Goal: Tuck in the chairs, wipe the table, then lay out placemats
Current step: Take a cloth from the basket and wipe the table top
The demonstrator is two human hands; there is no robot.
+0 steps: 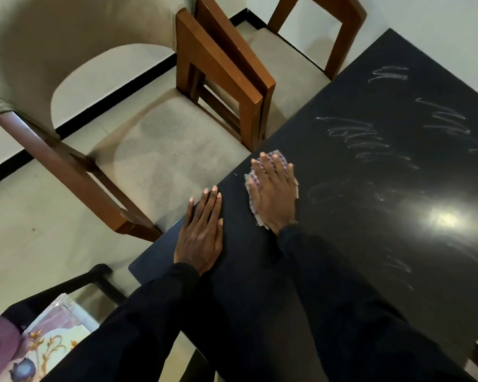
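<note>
The black table (pixel 398 216) fills the right of the head view, with white chalk-like scribbles (pixel 353 136) across its top. My right hand (pixel 273 194) lies flat with straight fingers on a checked cloth (pixel 276 157), pressing it onto the tabletop near the left edge. My left hand (pixel 202 232) rests flat on the table edge, fingers straight, holding nothing. A wooden chair with a beige seat (pixel 160 161) stands at the table's left side, its seat partly under the edge. A second chair (pixel 290 59) stands beyond it.
A stack of floral placemats (pixel 53 340) lies on a dark seat at the bottom left, beside a purple item (pixel 0 351). White wall with a black skirting runs behind the chairs. Pale floor shows at the left.
</note>
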